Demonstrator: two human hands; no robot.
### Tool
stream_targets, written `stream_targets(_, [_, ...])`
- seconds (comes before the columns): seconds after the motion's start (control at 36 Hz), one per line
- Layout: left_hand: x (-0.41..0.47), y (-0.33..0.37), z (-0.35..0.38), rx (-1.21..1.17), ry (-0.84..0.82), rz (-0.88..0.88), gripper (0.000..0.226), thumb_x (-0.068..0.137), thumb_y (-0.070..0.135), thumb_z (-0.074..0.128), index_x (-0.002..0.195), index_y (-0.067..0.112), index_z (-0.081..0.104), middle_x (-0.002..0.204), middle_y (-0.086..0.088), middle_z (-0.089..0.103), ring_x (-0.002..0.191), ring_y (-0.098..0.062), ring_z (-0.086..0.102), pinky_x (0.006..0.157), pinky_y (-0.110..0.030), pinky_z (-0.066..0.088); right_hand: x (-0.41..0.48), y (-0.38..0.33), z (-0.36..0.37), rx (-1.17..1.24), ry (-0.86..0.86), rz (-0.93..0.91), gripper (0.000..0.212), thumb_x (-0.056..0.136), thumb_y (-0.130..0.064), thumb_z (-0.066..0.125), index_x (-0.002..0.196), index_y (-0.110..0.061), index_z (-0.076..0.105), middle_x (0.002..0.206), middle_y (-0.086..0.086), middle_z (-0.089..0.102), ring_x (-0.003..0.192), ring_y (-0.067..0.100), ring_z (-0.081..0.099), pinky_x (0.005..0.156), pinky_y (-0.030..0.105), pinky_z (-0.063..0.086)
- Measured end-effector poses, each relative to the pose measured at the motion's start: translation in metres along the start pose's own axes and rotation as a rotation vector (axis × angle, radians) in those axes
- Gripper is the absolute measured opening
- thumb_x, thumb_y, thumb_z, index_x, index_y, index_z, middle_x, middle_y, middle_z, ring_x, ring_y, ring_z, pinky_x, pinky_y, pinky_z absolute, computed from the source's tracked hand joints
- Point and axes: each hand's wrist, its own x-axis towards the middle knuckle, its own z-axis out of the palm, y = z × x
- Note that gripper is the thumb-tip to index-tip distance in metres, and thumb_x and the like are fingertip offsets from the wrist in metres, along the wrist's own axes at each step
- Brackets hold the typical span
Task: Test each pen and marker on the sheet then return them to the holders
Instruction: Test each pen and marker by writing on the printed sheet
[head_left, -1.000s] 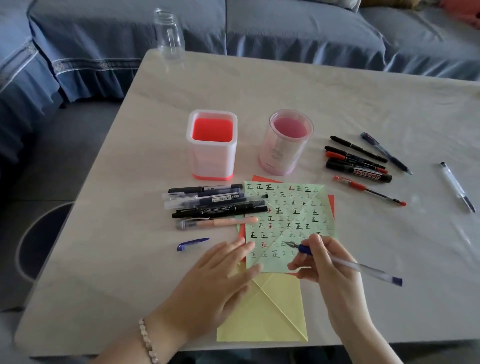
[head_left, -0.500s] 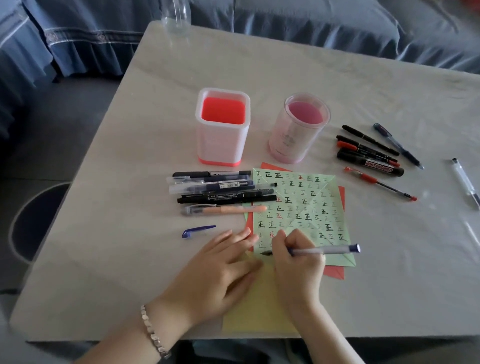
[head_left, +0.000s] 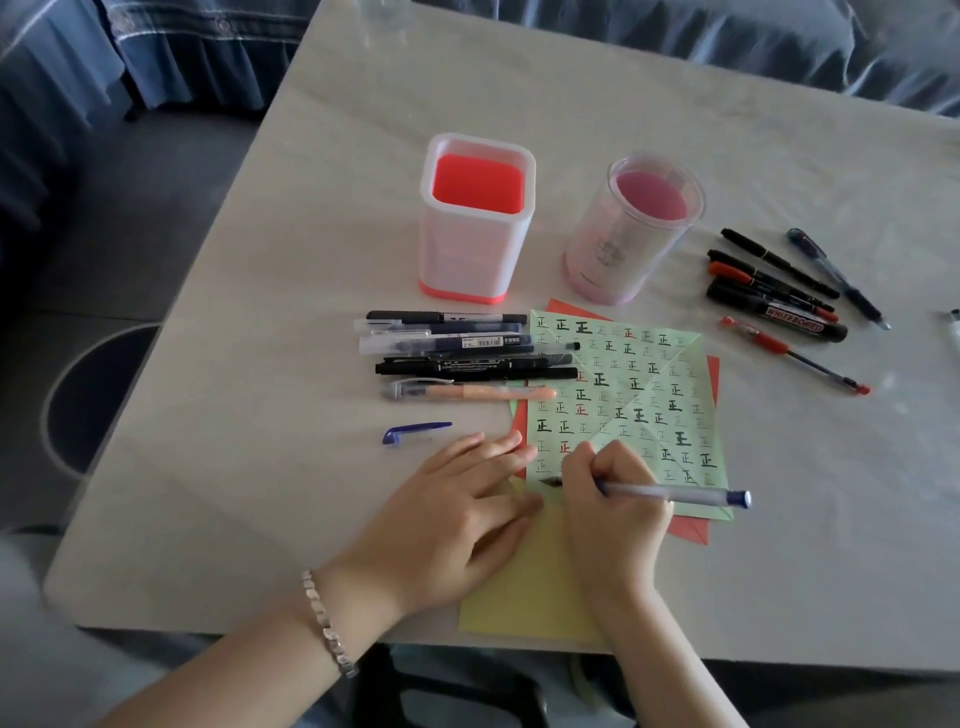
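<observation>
My right hand (head_left: 610, 501) grips a clear pen with a blue end (head_left: 675, 492), its tip touching the lower left of the green sheet (head_left: 623, 400), which is covered with written marks. My left hand (head_left: 457, 512) lies flat with straight fingers on the papers beside it. The pen's blue cap (head_left: 415, 432) lies to the left. Several pens and markers (head_left: 462, 356) lie in a row left of the sheet, several more (head_left: 779, 291) lie at the right. A square red-bottomed holder (head_left: 475, 218) and a round pink holder (head_left: 631, 228) stand behind, both without pens.
A yellow sheet (head_left: 524, 592) and a red sheet (head_left: 691, 530) lie under the green one near the table's front edge. One more pen (head_left: 955, 332) shows at the right border. A blue-covered sofa (head_left: 623, 31) stands behind the table.
My right hand brought the pen down from above the sheet and set its tip on the lower left of the paper. The camera moved closer; my left hand stayed on the paper.
</observation>
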Motion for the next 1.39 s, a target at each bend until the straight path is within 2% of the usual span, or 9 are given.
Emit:
stream_targets(0.14, [0.0005,-0.0005,0.0013,-0.004,0.024,0.009,0.037,0.096,0.033,0.038,0.102,0.02,0.072,0.128,-0.006,0.058,0.127,-0.021,0.045,0.11,-0.032,0.026,0.0001,-0.0001,0.0016,-0.014,-0.021,-0.031,0.038,0.074,-0.013,0.052,0.048,-0.023,0.026,0.051,-0.002,0.041,0.039,0.003,0.029,0.04,0.01,0.023])
stream_targets(0.25, [0.0012,-0.0012,0.0025,0.01,0.031,0.014,0.03,0.092,0.03,0.045,0.101,0.019,0.072,0.128,-0.005,0.058,0.127,-0.021,0.046,0.109,-0.034,0.028,0.0,0.0018,0.0005,-0.04,0.019,-0.037,0.039,0.075,-0.012,0.051,0.048,-0.023,0.025,0.042,0.001,0.028,0.04,0.005,0.028,0.041,0.011,0.023])
stream_targets(0.31, [0.0013,-0.0013,0.0026,0.019,0.03,0.015,0.029,0.092,0.029,0.046,0.102,0.02,0.072,0.128,-0.004,0.058,0.127,-0.021,0.046,0.109,-0.034,0.028,0.0007,0.0027,0.0002,-0.054,0.032,-0.038,0.039,0.075,-0.011,0.05,0.048,-0.023,0.025,0.04,-0.008,0.022,0.041,0.006,0.029,0.041,0.012,0.023])
stream_targets(0.44, [0.0009,-0.0006,0.0024,0.024,0.03,0.018,0.029,0.092,0.029,0.046,0.102,0.019,0.072,0.127,-0.005,0.059,0.126,-0.021,0.047,0.108,-0.035,0.029,0.0022,0.0049,-0.0009,-0.022,0.018,-0.019,0.039,0.074,-0.013,0.051,0.047,-0.023,0.026,0.038,-0.005,0.029,0.039,0.004,0.028,0.041,0.012,0.023])
stream_targets(0.61, [0.0017,0.0006,0.0014,0.03,0.027,0.014,0.031,0.092,0.029,0.045,0.1,0.018,0.073,0.128,-0.005,0.058,0.126,-0.021,0.046,0.111,-0.031,0.025,0.0024,0.0061,0.0002,-0.052,-0.004,-0.094,0.041,0.073,-0.006,0.052,0.047,-0.024,0.026,0.04,-0.011,0.024,0.04,0.005,0.028,0.04,0.011,0.021])
stream_targets(0.94, [0.0013,0.0007,0.0009,0.023,0.011,0.002,0.031,0.093,0.03,0.045,0.103,0.019,0.072,0.129,-0.005,0.057,0.128,-0.02,0.044,0.112,-0.03,0.024,0.0016,0.0082,0.0004,-0.025,0.013,-0.075,0.04,0.072,-0.006,0.051,0.047,-0.024,0.025,0.039,-0.003,0.022,0.039,0.006,0.025,0.04,0.012,0.02])
stream_targets(1.11, [0.0018,0.0011,0.0008,0.021,0.02,0.006,0.03,0.092,0.029,0.045,0.102,0.019,0.072,0.128,-0.006,0.058,0.126,-0.021,0.047,0.111,-0.031,0.025,0.0016,0.0078,0.0003,-0.033,0.026,-0.081,0.041,0.072,-0.007,0.051,0.047,-0.025,0.024,0.04,-0.009,0.023,0.041,0.007,0.025,0.04,0.013,0.02])
stream_targets(1.25, [0.0019,0.0012,0.0003,0.024,0.022,0.009,0.031,0.093,0.028,0.045,0.102,0.018,0.072,0.128,-0.006,0.058,0.126,-0.021,0.046,0.111,-0.03,0.025,0.0013,0.0078,-0.0003,-0.003,0.005,-0.061,0.034,0.071,-0.006,0.052,0.045,-0.016,0.032,0.041,0.0,0.028,0.04,0.005,0.028,0.041,0.011,0.022])
stream_targets(1.39, [0.0015,0.0009,0.0009,0.02,0.017,0.006,0.03,0.092,0.028,0.046,0.102,0.018,0.072,0.129,-0.006,0.057,0.127,-0.021,0.045,0.111,-0.031,0.025,0.001,0.0057,0.0009,-0.022,-0.012,-0.047,0.033,0.072,-0.006,0.052,0.044,-0.002,0.036,0.039,-0.002,0.027,0.041,0.007,0.029,0.04,0.01,0.023])
